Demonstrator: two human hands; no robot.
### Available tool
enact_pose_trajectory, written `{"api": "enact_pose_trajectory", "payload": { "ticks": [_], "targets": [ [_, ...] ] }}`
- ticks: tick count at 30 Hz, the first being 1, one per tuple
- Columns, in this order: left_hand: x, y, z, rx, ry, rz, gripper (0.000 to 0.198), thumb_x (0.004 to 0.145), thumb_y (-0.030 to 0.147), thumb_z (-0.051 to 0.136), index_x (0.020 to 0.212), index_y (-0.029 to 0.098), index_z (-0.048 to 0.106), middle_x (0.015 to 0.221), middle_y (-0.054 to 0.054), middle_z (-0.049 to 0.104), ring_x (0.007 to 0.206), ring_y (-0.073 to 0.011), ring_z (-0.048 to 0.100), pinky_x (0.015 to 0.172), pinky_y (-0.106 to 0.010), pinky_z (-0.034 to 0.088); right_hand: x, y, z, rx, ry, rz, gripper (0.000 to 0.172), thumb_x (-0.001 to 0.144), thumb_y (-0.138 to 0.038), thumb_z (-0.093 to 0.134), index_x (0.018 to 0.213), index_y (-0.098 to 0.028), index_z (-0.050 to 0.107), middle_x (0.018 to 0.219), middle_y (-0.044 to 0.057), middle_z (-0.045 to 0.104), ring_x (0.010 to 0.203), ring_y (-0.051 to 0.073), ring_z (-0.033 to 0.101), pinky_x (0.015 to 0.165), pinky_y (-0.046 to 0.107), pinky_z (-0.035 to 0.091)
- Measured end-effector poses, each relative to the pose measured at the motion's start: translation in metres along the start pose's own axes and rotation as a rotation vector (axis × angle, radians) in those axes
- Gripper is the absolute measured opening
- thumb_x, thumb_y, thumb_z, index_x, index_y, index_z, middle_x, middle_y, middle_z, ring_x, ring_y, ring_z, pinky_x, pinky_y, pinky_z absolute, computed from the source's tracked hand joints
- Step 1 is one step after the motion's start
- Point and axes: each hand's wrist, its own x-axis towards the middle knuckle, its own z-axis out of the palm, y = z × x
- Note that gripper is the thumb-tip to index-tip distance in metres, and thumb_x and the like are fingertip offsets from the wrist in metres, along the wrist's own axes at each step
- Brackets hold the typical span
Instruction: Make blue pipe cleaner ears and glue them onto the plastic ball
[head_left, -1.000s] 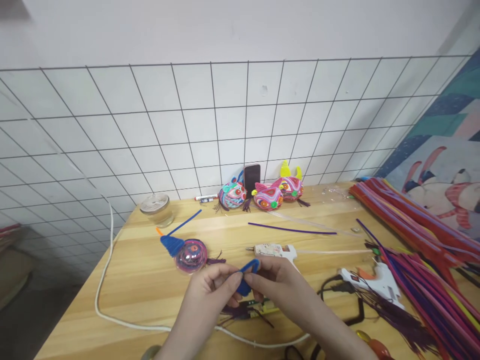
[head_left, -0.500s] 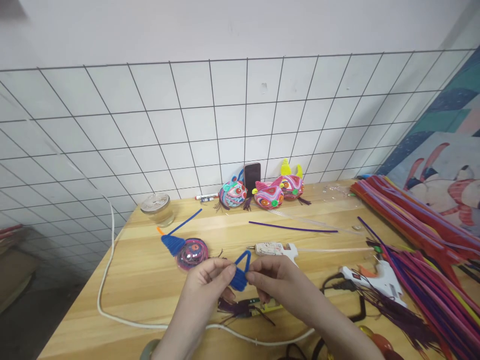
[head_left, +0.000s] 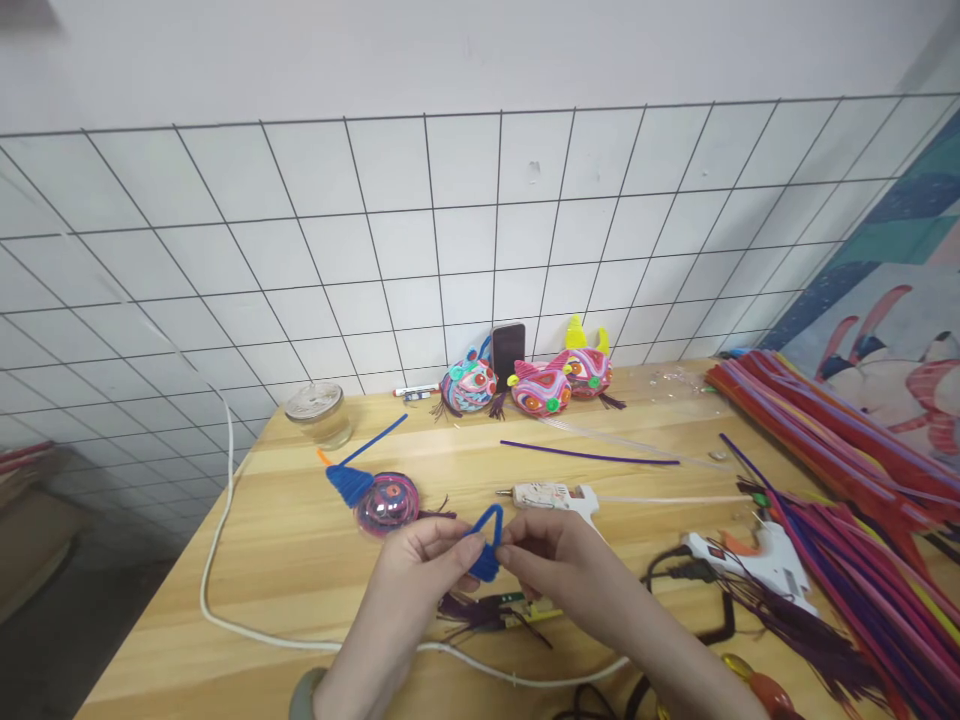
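Observation:
A blue pipe cleaner [head_left: 489, 562] bent into a small triangle, its lower part filled with close rows, is held up over the table between my two hands. My left hand [head_left: 420, 570] pinches its left side between thumb and fingers. On its right side, my right hand [head_left: 551, 560] grips the edge with thumb and forefinger. Just beyond, to the left, lies a finished-looking blue triangle [head_left: 350, 485] with a straight blue stem and an orange tip. It leans against a round, clear-topped ornament [head_left: 388, 503] wound in pink and purple.
A white glue gun [head_left: 551, 497] lies just past my hands; another glue gun [head_left: 757, 565] is at right. Pipe cleaner bundles [head_left: 847, 590] cover the right side. Decorated fish-like figures [head_left: 541, 388], a phone [head_left: 508, 352] and a glass jar [head_left: 319, 415] stand behind. A white cable [head_left: 277, 640] crosses in front.
The view has shifted slightly. My left thumb has slid a little further over the blue triangle, covering more of its left side. Both hands keep their hold.

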Motion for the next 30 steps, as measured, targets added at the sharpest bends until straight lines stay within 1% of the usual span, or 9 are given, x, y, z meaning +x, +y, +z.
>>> {"api": "enact_pose_trajectory", "payload": {
  "ticks": [3,7,9,12,14,20,24,27,30],
  "targets": [
    [0.002,-0.002,-0.003,0.029,-0.045,-0.042,0.031,0.056,0.04,0.076,0.069,0.012,0.07,0.063,-0.005,0.069,0.051,-0.0116,0.058,0.05,-0.022,0.05,0.0,0.001,0.002,-0.038,0.012,0.016,0.012,0.074,-0.022,0.055,0.064,-0.015,0.058,0.047,-0.006,0.046,0.042,0.007,0.044,0.042,0.017,0.035],
    [0.002,-0.004,-0.004,0.042,-0.046,-0.037,0.031,0.057,0.04,0.076,0.065,0.012,0.069,0.06,-0.005,0.069,0.05,-0.012,0.059,0.05,-0.023,0.05,0.001,0.001,0.003,-0.011,0.014,0.029,0.011,0.073,-0.024,0.055,0.065,-0.016,0.058,0.048,-0.006,0.046,0.041,0.007,0.043,0.043,0.018,0.035],
    [0.002,-0.005,-0.004,0.046,-0.034,-0.022,0.031,0.056,0.041,0.076,0.064,0.012,0.068,0.059,-0.005,0.069,0.05,-0.0122,0.059,0.049,-0.023,0.049,0.001,0.001,0.002,0.013,-0.012,0.033,0.016,0.074,-0.029,0.056,0.064,-0.016,0.058,0.046,-0.007,0.046,0.04,0.007,0.042,0.042,0.019,0.034],
    [0.002,-0.004,-0.004,0.042,-0.014,-0.008,0.03,0.057,0.041,0.075,0.064,0.012,0.068,0.06,-0.005,0.069,0.049,-0.0122,0.058,0.048,-0.023,0.049,0.001,0.0,0.0,0.018,-0.056,0.031,0.028,0.078,-0.038,0.053,0.06,-0.017,0.055,0.043,-0.006,0.047,0.038,0.006,0.039,0.042,0.019,0.032],
    [0.002,-0.003,-0.003,0.045,-0.013,-0.009,0.03,0.058,0.04,0.075,0.065,0.012,0.068,0.06,-0.005,0.069,0.048,-0.0117,0.058,0.048,-0.022,0.048,0.0,0.0,-0.001,0.008,-0.071,0.032,0.031,0.079,-0.04,0.051,0.059,-0.016,0.054,0.043,-0.006,0.047,0.038,0.006,0.039,0.042,0.019,0.031],
    [-0.003,0.005,0.0,-0.001,-0.062,-0.062,0.031,0.063,0.041,0.072,0.069,0.011,0.068,0.064,-0.005,0.069,0.053,-0.0119,0.06,0.052,-0.023,0.051,0.0,0.002,-0.001,-0.009,-0.021,0.046,0.021,0.075,-0.034,0.056,0.065,-0.016,0.056,0.042,-0.008,0.042,0.036,0.005,0.035,0.039,0.018,0.026],
    [-0.006,0.008,0.001,-0.032,-0.081,-0.085,0.031,0.068,0.043,0.067,0.071,0.012,0.067,0.063,-0.005,0.069,0.054,-0.0127,0.061,0.052,-0.023,0.05,0.001,0.0,0.0,-0.038,0.016,0.009,0.019,0.075,-0.032,0.056,0.064,-0.016,0.056,0.046,-0.006,0.044,0.039,0.007,0.037,0.04,0.019,0.026],
    [-0.005,0.007,0.001,0.005,-0.074,-0.074,0.03,0.066,0.041,0.069,0.067,0.012,0.066,0.062,-0.005,0.068,0.054,-0.013,0.062,0.053,-0.023,0.05,0.001,0.0,0.001,-0.04,0.037,0.0,0.019,0.074,-0.032,0.057,0.063,-0.017,0.055,0.048,-0.006,0.045,0.041,0.007,0.038,0.04,0.019,0.027],
    [-0.004,0.005,0.0,0.046,-0.07,-0.058,0.028,0.064,0.038,0.071,0.065,0.011,0.065,0.061,-0.004,0.068,0.049,-0.0108,0.059,0.052,-0.022,0.049,0.001,0.002,0.002,-0.041,0.049,-0.001,0.017,0.074,-0.03,0.057,0.063,-0.017,0.055,0.048,-0.006,0.044,0.042,0.007,0.038,0.041,0.019,0.028]
  ]
}}
